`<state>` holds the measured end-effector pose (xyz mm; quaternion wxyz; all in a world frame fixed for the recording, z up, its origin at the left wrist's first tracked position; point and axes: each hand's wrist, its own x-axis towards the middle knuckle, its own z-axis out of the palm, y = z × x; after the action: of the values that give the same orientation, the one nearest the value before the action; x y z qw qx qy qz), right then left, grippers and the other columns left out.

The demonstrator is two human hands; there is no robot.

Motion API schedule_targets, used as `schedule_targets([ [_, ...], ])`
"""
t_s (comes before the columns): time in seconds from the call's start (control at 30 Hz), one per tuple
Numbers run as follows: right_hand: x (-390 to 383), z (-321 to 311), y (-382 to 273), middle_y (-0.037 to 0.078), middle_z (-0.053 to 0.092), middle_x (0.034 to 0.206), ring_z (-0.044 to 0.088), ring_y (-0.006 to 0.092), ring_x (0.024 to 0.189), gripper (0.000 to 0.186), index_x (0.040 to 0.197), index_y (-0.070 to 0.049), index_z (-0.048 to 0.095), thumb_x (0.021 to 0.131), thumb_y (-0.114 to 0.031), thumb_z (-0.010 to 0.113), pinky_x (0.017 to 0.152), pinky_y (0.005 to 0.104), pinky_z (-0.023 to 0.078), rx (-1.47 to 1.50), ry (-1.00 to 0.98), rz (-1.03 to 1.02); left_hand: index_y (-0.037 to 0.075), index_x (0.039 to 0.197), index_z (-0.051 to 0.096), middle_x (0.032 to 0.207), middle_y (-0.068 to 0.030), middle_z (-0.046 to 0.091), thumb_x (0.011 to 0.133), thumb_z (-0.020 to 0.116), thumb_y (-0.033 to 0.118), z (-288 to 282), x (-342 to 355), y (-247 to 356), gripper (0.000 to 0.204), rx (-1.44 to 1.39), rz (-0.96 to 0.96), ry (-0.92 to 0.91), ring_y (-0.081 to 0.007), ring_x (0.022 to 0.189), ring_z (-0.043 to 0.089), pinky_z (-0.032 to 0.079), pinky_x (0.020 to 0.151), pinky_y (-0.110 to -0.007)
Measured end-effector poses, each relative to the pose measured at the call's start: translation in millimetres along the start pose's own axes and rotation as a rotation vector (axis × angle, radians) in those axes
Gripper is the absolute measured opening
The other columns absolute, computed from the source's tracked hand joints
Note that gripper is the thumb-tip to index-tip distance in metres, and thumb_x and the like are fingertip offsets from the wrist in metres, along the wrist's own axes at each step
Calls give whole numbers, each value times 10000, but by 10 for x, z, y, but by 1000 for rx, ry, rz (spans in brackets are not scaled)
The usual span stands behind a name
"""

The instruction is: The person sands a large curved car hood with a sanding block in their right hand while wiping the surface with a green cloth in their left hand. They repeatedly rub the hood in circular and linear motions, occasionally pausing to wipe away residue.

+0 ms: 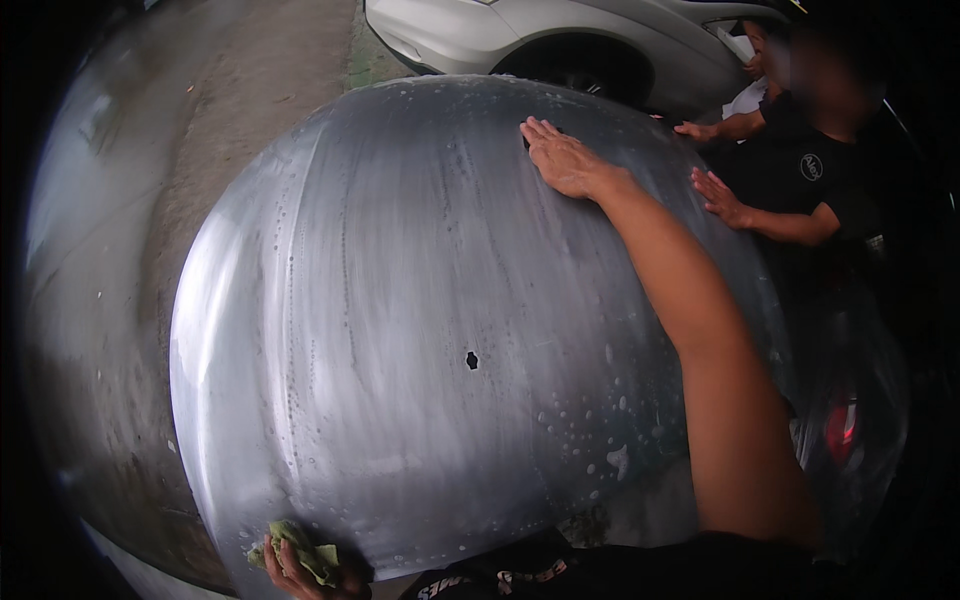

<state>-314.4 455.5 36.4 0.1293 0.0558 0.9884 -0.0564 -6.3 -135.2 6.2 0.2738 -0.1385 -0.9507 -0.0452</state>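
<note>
A broad, curved silver-grey car panel (430, 250) fills the middle of the view, wet and streaked, with soapy bubbles and a small dark hole. My right hand (568, 160) reaches across to its far side, lying flat with fingers stretched forward. Dark edges peek out beside those fingers; what lies beneath them is hidden. At the near left corner, my left hand (290, 570) is closed around a crumpled yellow-green cloth (305, 550), partly in shadow.
Beyond the panel stands a white car (470, 35). At the right, a person in a black shirt (815, 170) holds both hands over the panel's side. Clear plastic sheeting (850, 400) hangs at the lower right. Grey floor (240, 90) runs along the left.
</note>
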Motion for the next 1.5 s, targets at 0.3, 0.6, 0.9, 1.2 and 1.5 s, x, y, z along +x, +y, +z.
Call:
schedule_targets([
  [0.3, -1916, 478, -602, 156, 58, 1771, 34, 303, 1641, 694, 1683, -26, 97, 1117, -395, 257, 1346, 473, 88, -69, -80, -150, 24, 1435, 559, 1437, -273, 564, 884, 730, 390, 37, -215, -30, 683, -125, -285, -127, -460, 1340, 528, 376, 1115, -590],
  [0.6, -870, 265, -357, 90, 8, 1782, -9, 254, 1643, 690, 1699, -100, 31, 1118, -446, 169, 1352, 447, 50, -112, -73, -94, -17, 1285, 688, 1260, -205, 675, 945, 728, 376, -65, 52, 83, 521, -128, -121, 24, -458, 1107, 656, 535, 936, -576],
  [0.9, 74, 289, -416, 109, 81, 1781, 62, 285, 1643, 703, 1698, -87, 112, 1117, -479, 158, 1338, 454, 78, -24, 107, 74, -2, 1416, 565, 1423, -301, 559, 908, 688, 311, 19, -240, -64, 609, -121, -233, -115, -474, 1344, 526, 377, 1130, -582],
  [1.2, -3248, 855, -1244, 124, 66, 1778, 74, 289, 1640, 677, 1695, -66, 71, 1128, -402, 226, 1341, 478, 82, -87, -141, -270, 53, 1410, 588, 1438, -236, 585, 850, 716, 298, -10, -164, -21, 625, -162, -258, -119, -432, 1345, 540, 368, 1130, -536],
  [1.5, -2147, 531, -1294, 142, 126, 1768, 97, 293, 1638, 664, 1683, -33, 145, 1072, -249, 288, 1342, 470, 119, 26, -64, -25, 28, 1406, 594, 1431, -267, 580, 856, 729, 282, -47, -150, -17, 621, -143, -257, -137, -439, 1316, 554, 388, 1102, -533],
])
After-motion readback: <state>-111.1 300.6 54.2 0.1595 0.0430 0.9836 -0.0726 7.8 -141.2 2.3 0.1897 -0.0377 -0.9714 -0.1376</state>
